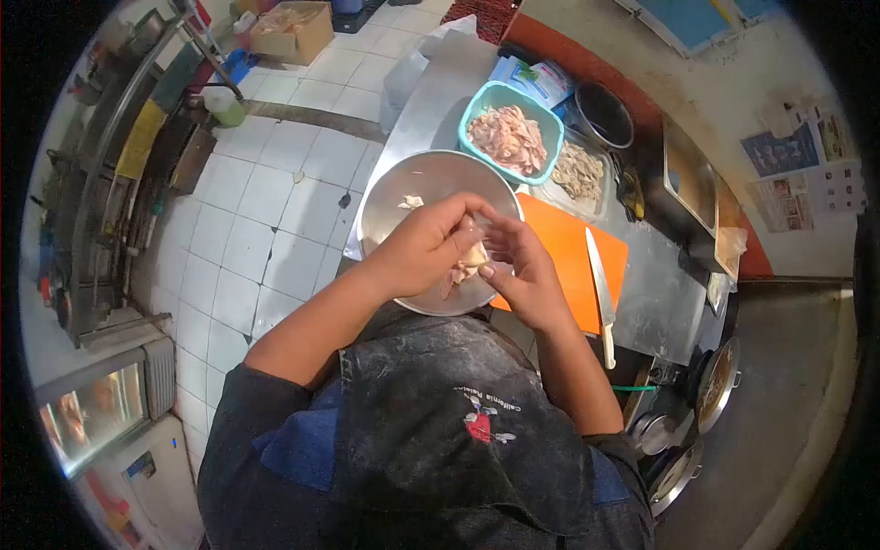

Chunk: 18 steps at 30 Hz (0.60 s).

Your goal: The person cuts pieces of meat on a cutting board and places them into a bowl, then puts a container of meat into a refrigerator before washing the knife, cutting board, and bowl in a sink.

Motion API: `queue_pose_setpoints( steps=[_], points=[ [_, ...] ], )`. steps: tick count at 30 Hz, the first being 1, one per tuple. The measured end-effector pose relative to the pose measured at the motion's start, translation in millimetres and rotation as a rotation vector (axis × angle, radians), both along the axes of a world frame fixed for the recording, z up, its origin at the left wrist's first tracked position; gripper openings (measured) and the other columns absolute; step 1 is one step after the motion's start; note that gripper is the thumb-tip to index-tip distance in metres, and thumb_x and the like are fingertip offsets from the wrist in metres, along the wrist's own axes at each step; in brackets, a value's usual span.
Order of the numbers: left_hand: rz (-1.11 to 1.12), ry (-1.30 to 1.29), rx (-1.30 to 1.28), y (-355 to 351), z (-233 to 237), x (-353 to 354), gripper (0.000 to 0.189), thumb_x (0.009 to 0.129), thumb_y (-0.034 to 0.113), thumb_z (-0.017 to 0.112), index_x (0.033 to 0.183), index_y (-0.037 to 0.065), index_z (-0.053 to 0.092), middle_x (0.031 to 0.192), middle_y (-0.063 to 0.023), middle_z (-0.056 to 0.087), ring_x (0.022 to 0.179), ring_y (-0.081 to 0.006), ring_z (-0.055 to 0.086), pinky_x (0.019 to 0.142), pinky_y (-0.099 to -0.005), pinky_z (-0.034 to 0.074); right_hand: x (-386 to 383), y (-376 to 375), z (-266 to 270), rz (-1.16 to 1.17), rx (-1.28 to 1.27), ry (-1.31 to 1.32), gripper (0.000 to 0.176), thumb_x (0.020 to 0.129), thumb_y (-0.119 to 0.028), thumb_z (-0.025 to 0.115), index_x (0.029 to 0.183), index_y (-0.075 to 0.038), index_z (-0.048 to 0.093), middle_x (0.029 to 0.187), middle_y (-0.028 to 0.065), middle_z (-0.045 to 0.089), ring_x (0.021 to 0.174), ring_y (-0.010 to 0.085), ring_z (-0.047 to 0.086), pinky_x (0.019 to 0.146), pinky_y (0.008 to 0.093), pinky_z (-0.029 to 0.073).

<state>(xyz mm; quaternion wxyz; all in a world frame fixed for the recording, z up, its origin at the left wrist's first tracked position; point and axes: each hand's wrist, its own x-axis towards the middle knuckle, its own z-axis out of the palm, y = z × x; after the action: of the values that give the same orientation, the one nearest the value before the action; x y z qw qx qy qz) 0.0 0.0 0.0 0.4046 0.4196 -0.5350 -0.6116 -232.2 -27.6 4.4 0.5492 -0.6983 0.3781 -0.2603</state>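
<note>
Holds one pale meat piece over the inside of a steel bowl, toward the near right of its opening. Has the left hand pinching the piece from the left, fingers curled over it; has the right hand cupped round from the right, thumb pressed against the same piece.

Stands with the bowl's near rim just beside the dark apron, leaving little room there. Finds the bowl set at the left edge of the worktop, with open tiled floor beyond. Has tight space ahead: a teal basin just past the far right rim, cannot tell whether touching. Has more room to the right, over the flat orange board and the bare metal strip past its right edge. Meets a knife lying along that edge, handle toward the body and reaching past the near edge.

Counts one bowl, one basin, one board, one knife, one clear tray of shredded pieces and one black tub. Counts one small scrap on the bowl's far left wall; cannot count the heaped pink pieces in the basin.
</note>
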Motion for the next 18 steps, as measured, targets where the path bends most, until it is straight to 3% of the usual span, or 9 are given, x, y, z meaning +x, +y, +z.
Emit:
queue_pose_setpoints(
  steps=[2, 3, 6, 9, 12, 14, 17, 18],
  points=[
    [-0.039, 0.096, 0.001, 3.0, 12.9, -3.9, 0.049, 0.104, 0.011, 0.074, 0.149, 0.007, 0.056, 0.12, -0.0027, 0.062, 0.102, -0.01, 0.065, 0.09, -0.0294, 0.057, 4.3, 2.8, 4.7, -0.042, 0.323, -0.347, 0.044, 0.103, -0.009, 0.076, 0.143, -0.002, 0.06, 0.117, 0.0084, 0.074, 0.106, 0.0152, 0.071, 0.093, 0.0308, 0.057],
    [-0.048, 0.055, -0.007, 0.7, 15.0, -9.0, 0.049, 0.104, 0.011, 0.074, 0.149, 0.007, 0.056, 0.12, -0.0027, 0.062, 0.102, -0.01, 0.065, 0.09, -0.0294, 0.057, -2.9, -1.4, -3.0, -0.042, 0.314, -0.388, 0.044, 0.103, -0.009, 0.076, 0.143, -0.002, 0.06, 0.117, 0.0084, 0.074, 0.106, 0.0152, 0.071, 0.093, 0.0308, 0.057],
    [-0.014, -0.099, -0.191, 0.4, 14.2, -22.1, 0.049, 0.099, 0.006, 0.078, 0.145, 0.005, 0.06, 0.112, -0.0021, 0.065, 0.098, -0.0089, 0.065, 0.086, -0.0273, 0.056, -33.3, -3.0, 3.5, -0.108, 0.344, -0.267, 0.011, 0.103, -0.008, 0.076, 0.111, -0.001, 0.071, 0.101, 0.0019, 0.073, 0.093, 0.0089, 0.067, 0.085, 0.027, 0.054],
    [-0.141, -0.279, -0.11, -2.1, 19.3, -27.4, 0.051, 0.095, 0.004, 0.081, 0.143, 0.005, 0.062, 0.108, -0.0017, 0.067, 0.097, -0.0079, 0.064, 0.086, -0.026, 0.055, -65.5, 1.4, 0.5, -0.115, 0.246, -0.292, 0.009, 0.104, -0.007, 0.075, 0.109, -0.003, 0.069, 0.101, 0.0013, 0.072, 0.093, 0.0095, 0.067, 0.085, 0.0272, 0.054],
    [-0.138, -0.211, -0.068, -4.4, 3.6, -54.2, 0.043, 0.1, 0.003, 0.076, 0.141, 0.005, 0.063, 0.11, -0.002, 0.067, 0.097, -0.0082, 0.064, 0.086, -0.0263, 0.055, -106.3, 8.6, -2.9, -0.153, 0.238, -0.284, 0.009, 0.104, -0.007, 0.075, 0.108, -0.003, 0.068, 0.101, 0.0005, 0.071, 0.094, 0.0099, 0.067, 0.087, 0.0283, 0.054],
    [0.04, 0.028, 0.014, -10.2, -9.5, -94.7, 0.031, 0.106, 0.003, 0.067, 0.136, 0.004, 0.064, 0.109, -0.0018, 0.067, 0.096, -0.0081, 0.064, 0.085, -0.0265, 0.055, -151.2, 8.5, -13.7, -0.122, 0.293, -0.235, 0.01, 0.103, -0.007, 0.076, 0.108, -0.003, 0.068, 0.102, 0.0005, 0.071, 0.096, 0.0102, 0.067, 0.088, 0.0287, 0.054],
    [0.042, 0.006, -0.084, -12.9, -16.9, -146.6, 0.023, 0.111, 0.005, 0.057, 0.133, 0.003, 0.063, 0.112, -0.001, 0.066, 0.096, -0.0082, 0.065, 0.083, -0.029, 0.057, -190.4, 10.3, -22.8, -0.027, 0.341, -0.063, 0.02, 0.099, -0.008, 0.079, 0.113, -0.003, 0.067, 0.104, 0.0016, 0.071, 0.101, 0.0125, 0.068, 0.092, 0.0297, 0.054],
    [-0.009, -0.115, -0.089, -13.6, -12.0, -161.9, 0.021, 0.111, 0.009, 0.058, 0.13, 0.003, 0.064, 0.108, -0.0067, 0.071, 0.096, -0.0138, 0.07, 0.085, -0.034, 0.058, -188.4, 15.6, -9.8, -0.086, 0.125, -0.01, 0.023, 0.098, -0.009, 0.08, 0.115, -0.003, 0.066, 0.106, 0.0027, 0.071, 0.102, 0.0138, 0.069, 0.092, 0.0296, 0.054]
  ],
)
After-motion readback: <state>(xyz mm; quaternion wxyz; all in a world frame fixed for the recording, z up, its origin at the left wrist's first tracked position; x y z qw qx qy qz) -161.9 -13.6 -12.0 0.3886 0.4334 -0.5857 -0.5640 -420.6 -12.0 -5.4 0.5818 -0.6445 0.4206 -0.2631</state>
